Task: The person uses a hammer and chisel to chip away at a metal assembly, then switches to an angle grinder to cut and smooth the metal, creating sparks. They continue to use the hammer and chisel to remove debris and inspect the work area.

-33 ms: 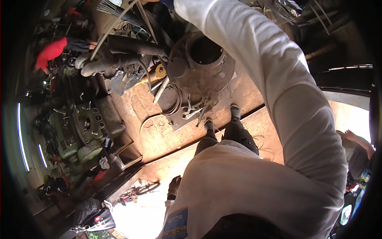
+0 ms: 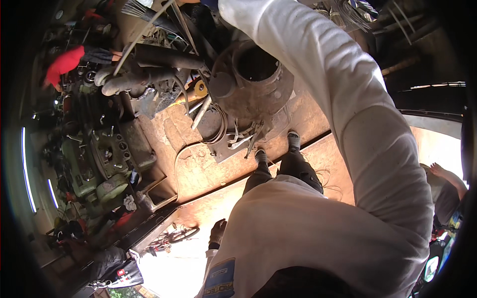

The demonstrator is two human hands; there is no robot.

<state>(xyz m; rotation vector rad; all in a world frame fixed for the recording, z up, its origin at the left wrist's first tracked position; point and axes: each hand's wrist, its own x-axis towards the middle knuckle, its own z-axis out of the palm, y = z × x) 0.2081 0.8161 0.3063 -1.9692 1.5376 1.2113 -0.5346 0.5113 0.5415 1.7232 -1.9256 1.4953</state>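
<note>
My right arm in its long white sleeve (image 2: 343,84) reaches up across the view to the top edge. Just past the cuff, only a dark blue sliver of my right hand (image 2: 210,4) shows, perhaps a glove; its fingers and anything in them are cut off. Below that forearm stands a rusty round metal housing (image 2: 258,102) with a wide open mouth. My left hand (image 2: 217,232) hangs low by my side, dark against the bright ground, with a band at the wrist. It touches no object I can see, and its fingers are too shadowed to read.
A green machine (image 2: 92,164) stands at left, with a person in red (image 2: 64,67) behind it. Thick metal pipes (image 2: 166,56) lie beside the housing. A hose (image 2: 177,169) and clamp-like tools (image 2: 241,141) lie near my feet. Another person's arm (image 2: 449,176) shows at right.
</note>
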